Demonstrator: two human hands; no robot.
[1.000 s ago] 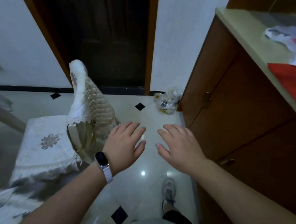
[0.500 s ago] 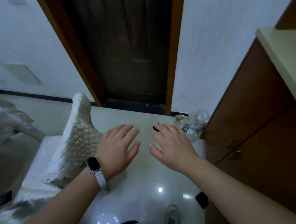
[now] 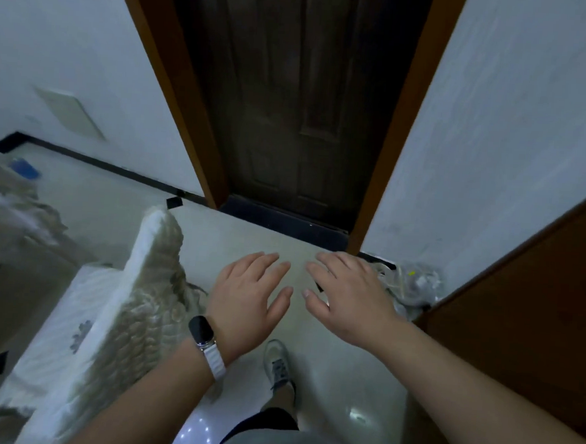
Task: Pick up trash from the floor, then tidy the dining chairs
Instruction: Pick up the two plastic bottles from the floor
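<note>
Chair back [image 3: 144, 281] seemingly runs toward door [image 3: 302, 102]; hands, left [image 3: 245, 301] and right [image 3: 348, 300], spread empty.

We see a dim room with a cool, bluish cast. Light shows only as small white glints on the glossy floor [image 3: 358, 416] near us, and the door [image 3: 302, 102] far ahead is almost black, its panels barely readable. The covered dining chair [image 3: 107, 313] at left is smeared by motion blur. The door frame [image 3: 402, 125] and the cabinet [image 3: 525, 322] at right lean outward, bent by the wide lens.
</note>
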